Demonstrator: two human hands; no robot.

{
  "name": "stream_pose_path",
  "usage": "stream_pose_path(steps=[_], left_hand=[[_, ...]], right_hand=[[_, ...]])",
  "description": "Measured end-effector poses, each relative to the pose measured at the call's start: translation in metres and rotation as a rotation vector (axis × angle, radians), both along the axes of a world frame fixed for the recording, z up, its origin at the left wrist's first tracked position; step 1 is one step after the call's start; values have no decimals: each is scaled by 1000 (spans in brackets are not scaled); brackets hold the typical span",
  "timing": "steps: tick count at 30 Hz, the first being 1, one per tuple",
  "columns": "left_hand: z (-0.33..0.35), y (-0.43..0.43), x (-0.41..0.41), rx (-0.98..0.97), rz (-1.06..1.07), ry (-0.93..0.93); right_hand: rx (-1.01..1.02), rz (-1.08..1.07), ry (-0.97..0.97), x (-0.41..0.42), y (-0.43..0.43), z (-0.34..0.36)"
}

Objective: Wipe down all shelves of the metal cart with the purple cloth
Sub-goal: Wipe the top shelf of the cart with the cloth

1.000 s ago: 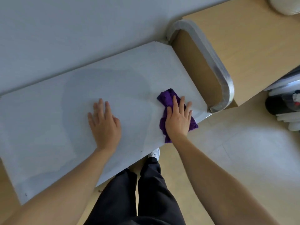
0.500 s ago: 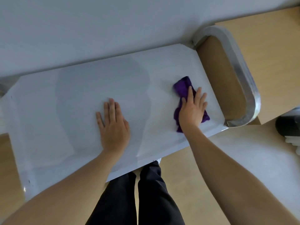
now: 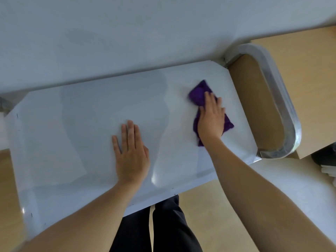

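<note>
The metal cart's top shelf [image 3: 87,135] fills the middle of the head view, a pale shiny sheet seen from above. A crumpled purple cloth [image 3: 199,93] lies on its right part. My right hand [image 3: 211,119] presses flat on the cloth with straight fingers, covering its middle. My left hand [image 3: 131,151] rests flat on the bare shelf near the front edge, fingers straight and together. The cart's curved metal handle [image 3: 283,110] loops off the right end. Lower shelves are hidden under the top one.
A white wall [image 3: 127,33] runs along the cart's far side. A light wooden cabinet [image 3: 309,73] stands right behind the handle. A dark object [image 3: 325,157] sits on the floor at far right. My legs in dark trousers [image 3: 163,224] stand at the cart's front edge.
My right hand has slid the cloth away from the front edge toward the back of the shelf. My left hand stays flat in the same spot. The view has shifted, showing more of the cart's left end.
</note>
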State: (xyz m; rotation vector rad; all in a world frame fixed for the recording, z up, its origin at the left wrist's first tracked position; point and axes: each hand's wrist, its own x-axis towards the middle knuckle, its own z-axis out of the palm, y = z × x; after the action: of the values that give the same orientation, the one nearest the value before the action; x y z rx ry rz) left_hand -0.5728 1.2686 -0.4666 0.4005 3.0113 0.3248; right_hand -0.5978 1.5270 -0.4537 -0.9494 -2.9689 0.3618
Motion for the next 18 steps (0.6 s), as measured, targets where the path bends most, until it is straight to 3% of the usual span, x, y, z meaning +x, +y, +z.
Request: stream_pose_path(steps=[2,3,5,8,10,12,15,18], left_hand=[[1,1,-1,-4,4,-9],[1,1,-1,-9,3,-15],[2,1,-2,-20,3,-19],[2,1,-3,-30,4,-21],[4,2,-3,-29,6,-19],[3,3,-3,-28,9,-22],[2,4,-3,-36,7,-30],[1,5,-4,-32,6,-32]], right_hand=[[-1,-196,-38,-16,-5,2],[25,-197,-54,-24,-21,2],[66,8,-13,-38,-63,0],[30,529,17,-45,-105,-8],[-6,594,75,-53,-88,-9],[15,432,113,-61,-56,-3],[-4,-20,70,-72,3,4],[20,-204,-19,-88,27,1]])
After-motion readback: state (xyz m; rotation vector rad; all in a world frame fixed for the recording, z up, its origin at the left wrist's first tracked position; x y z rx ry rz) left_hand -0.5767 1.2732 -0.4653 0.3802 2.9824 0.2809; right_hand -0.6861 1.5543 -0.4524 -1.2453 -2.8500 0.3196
